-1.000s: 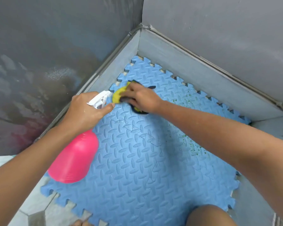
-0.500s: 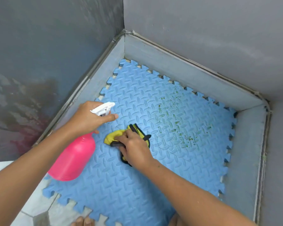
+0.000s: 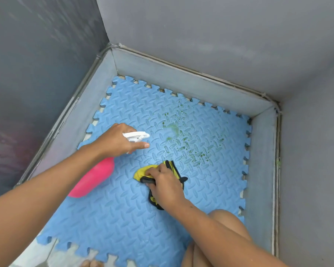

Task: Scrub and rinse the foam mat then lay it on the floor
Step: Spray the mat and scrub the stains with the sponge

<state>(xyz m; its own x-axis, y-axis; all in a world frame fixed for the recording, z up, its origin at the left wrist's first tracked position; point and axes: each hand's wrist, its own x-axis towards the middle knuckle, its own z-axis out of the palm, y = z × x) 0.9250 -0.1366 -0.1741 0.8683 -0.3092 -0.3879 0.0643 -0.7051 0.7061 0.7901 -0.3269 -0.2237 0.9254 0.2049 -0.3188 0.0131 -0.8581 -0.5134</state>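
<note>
A blue foam mat (image 3: 123, 212) with interlocking edges lies flat on the floor in a corner. Green specks and a wet green smear (image 3: 183, 139) mark its far middle. My left hand (image 3: 118, 140) grips a pink spray bottle (image 3: 94, 179) by its white trigger head (image 3: 136, 136), nozzle aimed at the green patch. My right hand (image 3: 166, 185) presses a yellow and black cloth (image 3: 143, 173) flat on the mat, just near of the specks.
Grey skirting (image 3: 189, 79) and grey walls close in the mat on the far, left and right sides. My bare knee (image 3: 228, 224) rests over the mat's near right. Toes (image 3: 92, 264) and pale floor tile (image 3: 37, 255) show at the bottom left.
My right hand drew the cloth from the mat's far left corner back toward me at the middle. The bottle's nozzle swung toward the green specks, where a wet smear now shows.
</note>
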